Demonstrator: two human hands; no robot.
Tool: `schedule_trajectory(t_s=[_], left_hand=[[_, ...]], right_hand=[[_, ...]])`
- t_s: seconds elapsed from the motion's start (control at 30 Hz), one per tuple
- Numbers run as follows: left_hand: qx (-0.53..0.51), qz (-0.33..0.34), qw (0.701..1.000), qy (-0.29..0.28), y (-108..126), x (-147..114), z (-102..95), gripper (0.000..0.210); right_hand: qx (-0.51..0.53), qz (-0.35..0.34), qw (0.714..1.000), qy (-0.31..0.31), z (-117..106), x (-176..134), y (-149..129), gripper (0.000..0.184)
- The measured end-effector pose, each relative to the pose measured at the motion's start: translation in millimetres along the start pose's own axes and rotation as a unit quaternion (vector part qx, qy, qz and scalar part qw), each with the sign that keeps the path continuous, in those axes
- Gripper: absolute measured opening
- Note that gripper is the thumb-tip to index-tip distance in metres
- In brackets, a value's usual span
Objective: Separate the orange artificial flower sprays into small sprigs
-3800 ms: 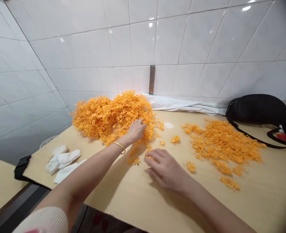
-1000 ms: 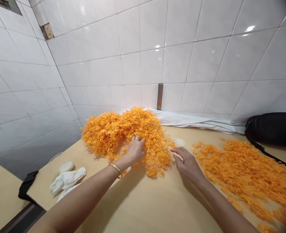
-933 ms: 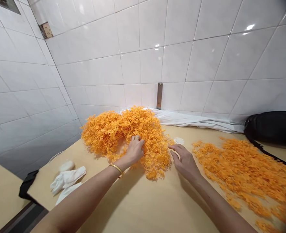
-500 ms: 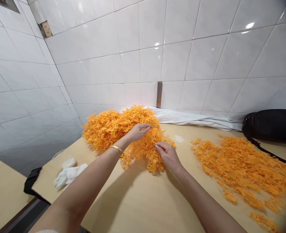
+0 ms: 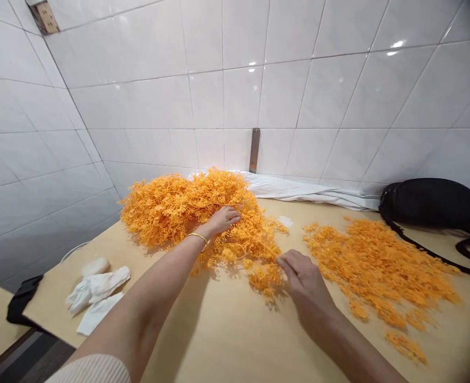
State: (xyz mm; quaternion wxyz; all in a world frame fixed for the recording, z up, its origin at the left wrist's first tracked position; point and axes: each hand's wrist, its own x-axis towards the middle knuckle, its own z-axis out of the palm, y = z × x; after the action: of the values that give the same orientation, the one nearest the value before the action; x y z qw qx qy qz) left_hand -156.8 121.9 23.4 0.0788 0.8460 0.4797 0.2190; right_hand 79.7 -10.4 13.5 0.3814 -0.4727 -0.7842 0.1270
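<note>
A big tangled heap of orange frilly artificial sprigs point(image 5: 159, 207) lies on the table against the wall. My left hand point(image 5: 225, 218), with a gold bangle at the wrist, is closed on the heap's right side; its fingertips are partly sunk among the strands. To the right and nearer, my right hand point(image 5: 299, 268) pinches the thin stem of a sprig point(image 5: 265, 279) that stretches out from the heap. Farther right, a flatter layer of the same orange sprigs point(image 5: 378, 266) is spread on the tabletop, apart from both hands.
White gloves or cloths point(image 5: 97, 290) lie at the table's left, beside a pale rounded object point(image 5: 95, 267). A black bag point(image 5: 434, 205) with a strap sits at the back right. White cloth point(image 5: 299, 187) runs along the tiled wall, near a small white disc point(image 5: 285, 221).
My right hand has drawn the pinched stem towards me and to the right, away from the heap. My left hand has pressed lower into the sprigs. The view has shifted slightly right.
</note>
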Motion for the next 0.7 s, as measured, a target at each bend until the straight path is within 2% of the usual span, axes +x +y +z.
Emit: schedule_trajectory(t_s=[0.1,0.2,0.27,0.33,0.43,0.5,0.6,0.7], left_hand=[[-0.020,-0.018,0.999,0.035,9.0,-2.3,-1.5,0.037],[-0.003,-0.023,0.988,0.150,31.9,-17.9,-6.0,0.038],[0.039,0.016,0.974,0.222,53.3,-35.3,-8.7,0.035],[0.081,0.076,0.966,0.234,74.3,-53.1,-8.1,0.030],[0.139,0.183,0.963,0.142,93.0,-69.2,3.3,0.027],[0.175,0.198,0.960,0.093,93.3,-70.5,16.6,0.031],[0.204,0.139,0.968,0.044,80.8,-66.0,36.0,0.037],[0.145,0.038,0.988,0.036,64.8,-63.5,45.0,0.037]], right_hand=[[0.087,0.098,0.991,0.009,-9.5,16.6,3.7,0.027],[0.190,0.135,0.972,0.010,-11.0,34.5,10.5,0.022],[0.229,0.141,0.963,0.004,-8.8,42.3,12.5,0.023],[0.236,0.138,0.962,-0.001,-7.9,47.1,10.7,0.025],[0.233,0.132,0.964,0.009,-13.6,52.1,1.2,0.027],[0.235,0.133,0.963,0.012,-21.2,54.3,-8.4,0.028],[0.234,0.149,0.961,0.008,-33.5,52.7,-22.9,0.030],[0.223,0.174,0.959,-0.006,-46.1,42.7,-30.0,0.033]])
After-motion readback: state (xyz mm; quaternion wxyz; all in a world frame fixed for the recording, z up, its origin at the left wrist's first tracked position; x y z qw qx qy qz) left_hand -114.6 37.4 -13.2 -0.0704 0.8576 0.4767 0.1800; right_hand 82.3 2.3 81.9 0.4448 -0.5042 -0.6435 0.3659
